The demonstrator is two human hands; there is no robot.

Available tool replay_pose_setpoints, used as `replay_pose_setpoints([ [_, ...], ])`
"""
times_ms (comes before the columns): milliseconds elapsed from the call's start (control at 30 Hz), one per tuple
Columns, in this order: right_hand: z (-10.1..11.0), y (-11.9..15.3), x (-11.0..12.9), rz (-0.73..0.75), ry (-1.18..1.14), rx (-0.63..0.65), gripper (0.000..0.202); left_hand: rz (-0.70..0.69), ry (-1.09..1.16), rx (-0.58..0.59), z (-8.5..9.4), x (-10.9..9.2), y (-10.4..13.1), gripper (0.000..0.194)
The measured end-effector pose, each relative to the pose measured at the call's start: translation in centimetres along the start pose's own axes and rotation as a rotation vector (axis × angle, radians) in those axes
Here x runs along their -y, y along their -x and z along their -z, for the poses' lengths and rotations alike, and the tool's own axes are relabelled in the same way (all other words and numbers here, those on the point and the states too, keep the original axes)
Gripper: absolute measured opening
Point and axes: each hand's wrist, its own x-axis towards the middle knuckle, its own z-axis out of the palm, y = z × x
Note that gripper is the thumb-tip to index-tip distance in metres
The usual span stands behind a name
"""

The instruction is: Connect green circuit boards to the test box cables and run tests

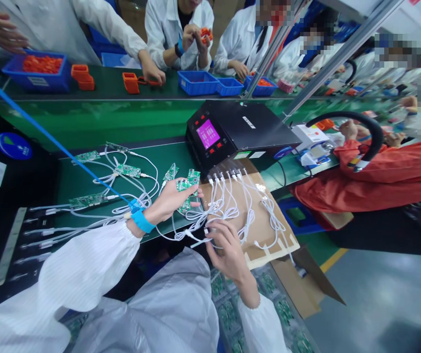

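At seven o'clock from the magenta screen (pixel 208 133), green circuit boards (pixel 184 185), probably light, stiff and fragile, best held by their edges, lie gripped in the left hand (pixel 169 200); at five o'clock from them, the right hand (pixel 228 245) pinches a white cable end (pixel 206 231).

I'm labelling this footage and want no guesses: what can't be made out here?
All in the head view:
Writing on the screen: too small.
Held circuit boards: partly hidden by the left hand.
Plug at the right hand: type too small to tell.
Left black box: cut off by the picture's edge.
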Motion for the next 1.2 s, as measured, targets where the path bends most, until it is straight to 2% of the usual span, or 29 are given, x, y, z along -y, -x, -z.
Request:
replay_pose_setpoints([
  [167,0.1,-0.2,-0.9,-0.052,-0.138,-0.197,0.02,0.008,-0.033,0.009,0.1,0.2,0.2,0.035],
  [267,-0.3,-0.8,-1.1,-0.118,-0.219,-0.229,0.016,0.005,-0.028,-0.022,-0.1,0.6,0.2,0.034],
  [367,-0.5,-1.8,-1.2,-0.123,-0.173,-0.226,0.01,0.014,-0.009,-0.021,-0.3,1.0,0.3,0.036],
  [500,-0.7,-2.8,-1.2,-0.011,-0.098,-0.279,0.003,0.046,-0.008,0.018,-0.4,1.2,0.5,0.042],
  [633,-0.7,-3.0,-0.7,-0.046,-0.036,-0.372,0.014,0.044,-0.019,0.004,-0.2,1.4,0.6,0.047],
  [933,-1.3,-2.6,-0.6,0.052,0.124,-0.317,0.022,0.104,0.038,-0.048,-0.7,1.6,0.7,0.05],
  [1200,-1.3,-2.4,-0.5,0.072,0.145,-0.348,0.023,0.093,0.037,-0.095,-0.8,1.8,0.6,0.057],
])
